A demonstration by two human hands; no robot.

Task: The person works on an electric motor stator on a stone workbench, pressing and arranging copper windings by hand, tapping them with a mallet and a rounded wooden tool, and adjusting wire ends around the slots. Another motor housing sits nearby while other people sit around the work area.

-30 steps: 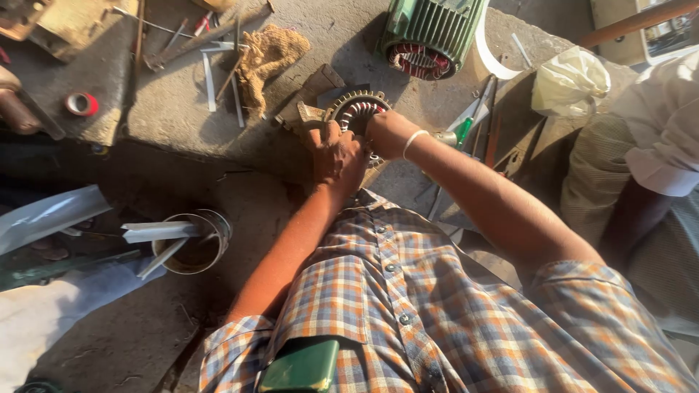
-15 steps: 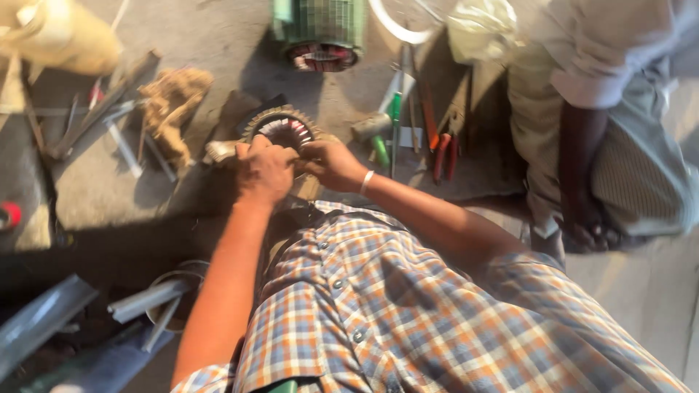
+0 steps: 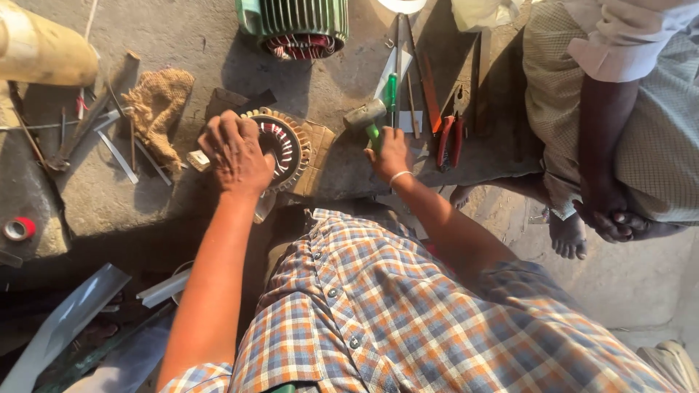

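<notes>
A round stator ring [image 3: 287,145] with copper windings lies on a piece of cardboard on the concrete slab [image 3: 218,58]. My left hand [image 3: 234,151] rests on its left rim, fingers spread over it. My right hand [image 3: 389,153] is closed around the green handle of a small hammer [image 3: 366,116], whose metal head points left, just right of the stator. A green screwdriver [image 3: 391,91] lies beside the hammer.
A green finned motor housing [image 3: 295,25] stands at the top. Red-handled pliers [image 3: 448,138] and thin tools lie to the right, burlap cloth [image 3: 156,109] and metal strips to the left. Another person [image 3: 619,109] sits at the right. Red tape roll [image 3: 18,228] far left.
My right hand left the stator and moved right onto the hammer's handle. My left hand stays on the stator. The view shifted, showing more of the seated person.
</notes>
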